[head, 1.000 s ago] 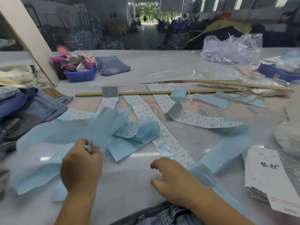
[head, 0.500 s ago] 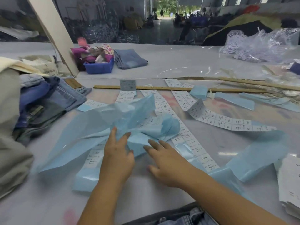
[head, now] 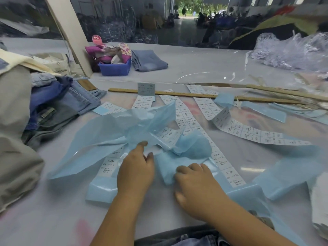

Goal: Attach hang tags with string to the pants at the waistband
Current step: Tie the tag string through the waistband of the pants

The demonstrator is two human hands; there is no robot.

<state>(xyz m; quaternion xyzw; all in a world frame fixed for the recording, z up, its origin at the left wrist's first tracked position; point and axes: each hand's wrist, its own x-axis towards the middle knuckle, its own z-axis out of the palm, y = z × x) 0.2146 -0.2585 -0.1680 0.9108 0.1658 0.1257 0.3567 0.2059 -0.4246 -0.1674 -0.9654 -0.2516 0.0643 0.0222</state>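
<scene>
Long strips of white size labels [head: 188,121] on light blue backing paper [head: 113,137] lie tangled across the table's middle. My left hand [head: 136,167] rests flat on the crumpled blue paper, fingers spread. My right hand [head: 193,181] presses its fingertips into a bunched fold of the same blue paper [head: 166,167]. A pile of denim pants [head: 58,107] sits at the left, a brown waistband patch [head: 87,85] showing. More denim [head: 186,237] lies at the front edge below my arms. A stack of white hang tags [head: 319,206] is at the right edge.
A wooden ruler [head: 177,94] crosses the table behind the strips. A blue bin [head: 115,68] of cloth bits and folded jeans [head: 149,60] sit farther back. Clear plastic bags [head: 292,50] are heaped at the back right. Grey fabric [head: 14,139] bulks at the left.
Both hands have moved forward onto the blue paper. The left hand let go of its pinch and opened flat; the right hand's fingers now curl into the bunched paper. The camera has turned left.
</scene>
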